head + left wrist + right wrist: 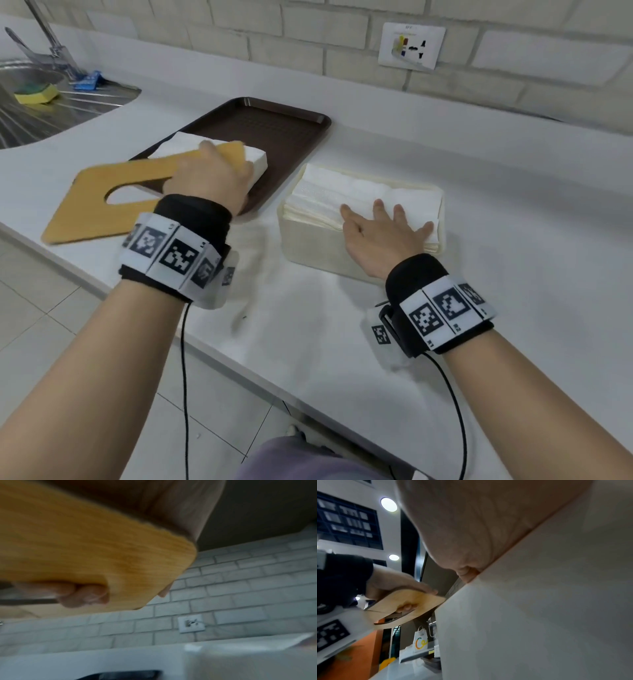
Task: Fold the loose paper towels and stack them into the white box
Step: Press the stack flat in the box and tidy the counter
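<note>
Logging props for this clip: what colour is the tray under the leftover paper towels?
Dark brown, with a textured floor; the tray shows best in the head view.

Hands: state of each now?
Left hand: grips the flat wooden lid.
Right hand: open, flat on the white folded paper towels.

White box (310, 245), brown tray (291, 133), yellow-tan lid (85, 202).

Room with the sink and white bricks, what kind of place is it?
Most likely a kitchen or pantry counter. A steel sink with a tap and a yellow sponge sits at the far left, a white counter runs along a brick-tiled wall, and a brown tray lies on it.
</note>
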`<state>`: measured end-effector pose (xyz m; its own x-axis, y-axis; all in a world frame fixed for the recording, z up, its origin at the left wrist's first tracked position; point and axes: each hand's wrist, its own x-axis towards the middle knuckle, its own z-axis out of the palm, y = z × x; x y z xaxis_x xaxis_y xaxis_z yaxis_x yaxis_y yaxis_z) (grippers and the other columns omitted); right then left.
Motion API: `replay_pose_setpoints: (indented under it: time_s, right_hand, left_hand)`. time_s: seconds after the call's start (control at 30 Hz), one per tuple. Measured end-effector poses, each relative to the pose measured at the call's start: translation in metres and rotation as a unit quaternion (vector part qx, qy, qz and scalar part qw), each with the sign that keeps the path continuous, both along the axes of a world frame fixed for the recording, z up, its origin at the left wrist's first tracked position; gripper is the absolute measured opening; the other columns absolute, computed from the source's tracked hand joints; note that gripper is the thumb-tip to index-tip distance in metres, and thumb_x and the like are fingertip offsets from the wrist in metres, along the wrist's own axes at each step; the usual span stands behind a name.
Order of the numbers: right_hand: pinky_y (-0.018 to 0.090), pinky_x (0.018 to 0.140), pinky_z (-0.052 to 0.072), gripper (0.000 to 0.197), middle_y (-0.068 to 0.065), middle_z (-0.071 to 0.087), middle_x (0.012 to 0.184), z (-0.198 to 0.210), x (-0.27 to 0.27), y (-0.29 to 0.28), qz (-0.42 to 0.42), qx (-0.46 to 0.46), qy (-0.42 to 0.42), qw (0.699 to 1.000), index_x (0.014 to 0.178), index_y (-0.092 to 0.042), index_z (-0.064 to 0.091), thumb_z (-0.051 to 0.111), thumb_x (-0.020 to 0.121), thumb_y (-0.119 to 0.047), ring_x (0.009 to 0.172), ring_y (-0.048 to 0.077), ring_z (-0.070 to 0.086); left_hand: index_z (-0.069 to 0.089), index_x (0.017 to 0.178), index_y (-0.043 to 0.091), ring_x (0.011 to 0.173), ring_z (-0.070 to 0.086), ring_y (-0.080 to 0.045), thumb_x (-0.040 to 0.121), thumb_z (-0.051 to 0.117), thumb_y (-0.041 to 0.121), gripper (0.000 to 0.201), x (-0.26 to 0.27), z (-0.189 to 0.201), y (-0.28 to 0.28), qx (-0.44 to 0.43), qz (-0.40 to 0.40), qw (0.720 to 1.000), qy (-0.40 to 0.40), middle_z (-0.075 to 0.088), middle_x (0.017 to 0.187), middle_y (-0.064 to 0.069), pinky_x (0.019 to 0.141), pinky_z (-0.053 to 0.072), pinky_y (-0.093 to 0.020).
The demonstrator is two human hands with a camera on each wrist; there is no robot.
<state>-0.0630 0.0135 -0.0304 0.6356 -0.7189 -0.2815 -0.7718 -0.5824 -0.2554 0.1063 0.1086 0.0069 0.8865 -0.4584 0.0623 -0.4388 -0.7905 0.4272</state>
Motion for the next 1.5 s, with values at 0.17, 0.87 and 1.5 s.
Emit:
replay_pose_setpoints:
  time_s: [0.17,0.87,1.5]
  right_hand:
    - [0.063,0.11,-0.001,0.042,-0.002,0.025,0.144,0.007,-0.002,-0.004,-0.011,0.024,-0.083,0.996,0.132,-0.037,0.043,0.022,0.096,-0.03,0.139,0.023,0.011]
    - [0.02,0.043,0.032,0.04,0.012,0.053,0.103,0.019,-0.033,-0.045,-0.199,0.072,-0.279,0.937,0.131,-0.002,0.035,0.043,0.093,-0.01,0.086,0.023,0.048]
    - [0.021,0.049,0.033,0.036,0.017,0.029,0.131,0.04,-0.023,-0.046,-0.173,0.041,-0.088,0.98,0.124,-0.001,0.04,0.043,0.089,-0.005,0.061,0.015,0.04]
  left_hand:
    - [0.029,0.14,0.015,0.11,0.048,-0.041,0.095,0.031,0.052,0.058,-0.063,0.012,-0.037,-0.04,-0.173,0.984,-0.021,0.043,0.127,-0.021,0.093,0.037,-0.044]
    - [0.041,0.122,0.002,0.109,0.048,-0.037,0.096,0.039,0.012,0.028,-0.125,-0.022,-0.109,0.068,-0.346,0.936,0.003,0.047,0.12,-0.02,0.087,0.039,-0.037]
    - [-0.007,0.145,0.038,0.142,0.009,-0.03,0.028,0.081,0.061,0.149,-0.008,0.015,-0.076,0.348,-0.397,0.849,-0.007,0.0,0.155,0.008,0.11,0.024,-0.056]
